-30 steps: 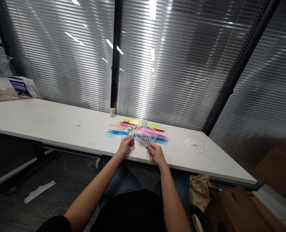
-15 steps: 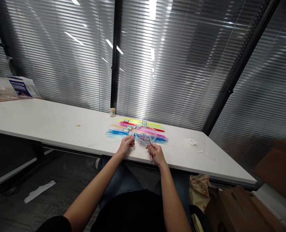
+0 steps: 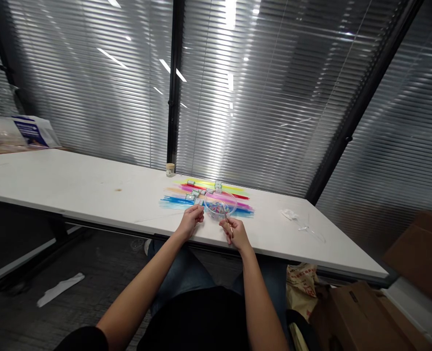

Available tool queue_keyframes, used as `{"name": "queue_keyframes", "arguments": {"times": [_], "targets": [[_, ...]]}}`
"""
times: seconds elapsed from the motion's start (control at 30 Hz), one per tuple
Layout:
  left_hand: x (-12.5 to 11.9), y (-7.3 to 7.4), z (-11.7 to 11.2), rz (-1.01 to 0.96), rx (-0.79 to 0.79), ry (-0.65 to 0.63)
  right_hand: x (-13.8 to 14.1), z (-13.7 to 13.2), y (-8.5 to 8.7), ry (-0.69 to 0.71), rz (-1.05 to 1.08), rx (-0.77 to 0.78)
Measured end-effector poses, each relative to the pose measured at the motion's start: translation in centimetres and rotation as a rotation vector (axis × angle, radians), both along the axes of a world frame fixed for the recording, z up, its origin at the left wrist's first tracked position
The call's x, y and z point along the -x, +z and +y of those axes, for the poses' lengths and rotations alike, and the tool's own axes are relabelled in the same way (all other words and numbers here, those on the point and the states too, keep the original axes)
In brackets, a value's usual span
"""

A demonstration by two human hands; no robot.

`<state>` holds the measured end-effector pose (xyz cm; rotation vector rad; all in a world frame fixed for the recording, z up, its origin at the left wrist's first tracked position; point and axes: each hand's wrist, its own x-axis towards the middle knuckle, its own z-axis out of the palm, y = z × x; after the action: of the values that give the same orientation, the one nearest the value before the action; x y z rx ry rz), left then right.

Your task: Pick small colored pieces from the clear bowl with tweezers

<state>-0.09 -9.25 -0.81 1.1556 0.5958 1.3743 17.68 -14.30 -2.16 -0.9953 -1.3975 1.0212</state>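
My left hand [image 3: 191, 220] is closed in a pinch at the near left side of a clear round bowl [image 3: 234, 208]. A thin clear straw [image 3: 157, 217] runs leftward from that hand; the part inside the fingers is hidden. My right hand [image 3: 236, 234] grips a pair of scissors [image 3: 229, 224] with gold-coloured handles, and the blades point up over the bowl's near side. Small multicoloured pieces [image 3: 218, 208] lie in the bowl. Beneath and behind it are rows of coloured straws, including blue straws [image 3: 174, 201] and red straws [image 3: 241, 196], with several small labelled packets [image 3: 190, 197] on them.
A small jar with a tan lid [image 3: 170, 169] stands at the table's [image 3: 91, 185] back edge. Crumpled white tissue [image 3: 289, 214] and clear plastic scraps [image 3: 312, 231] lie to the right. Cardboard boxes [image 3: 369, 312] and a paper bag [image 3: 301, 282] sit below on the right.
The scissor handles in my right hand have come closer together, and the fingers have shifted slightly. My left hand stays almost where it was.
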Motion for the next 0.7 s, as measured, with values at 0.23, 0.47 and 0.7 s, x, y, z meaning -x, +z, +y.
{"name": "queue_keyframes", "arguments": {"times": [0.23,0.47,0.7], "targets": [[-0.06,0.27,-0.17,-0.040,0.038,0.010,-0.04,-0.03,0.12,-0.019,0.041,-0.001],[0.03,0.16,-0.04,-0.058,0.052,-0.007,-0.18,-0.17,0.18,0.024,0.022,0.012],[0.01,0.17,-0.12,-0.081,0.043,-0.031,-0.43,-0.03,-0.02,0.056,0.038,0.024]]}}
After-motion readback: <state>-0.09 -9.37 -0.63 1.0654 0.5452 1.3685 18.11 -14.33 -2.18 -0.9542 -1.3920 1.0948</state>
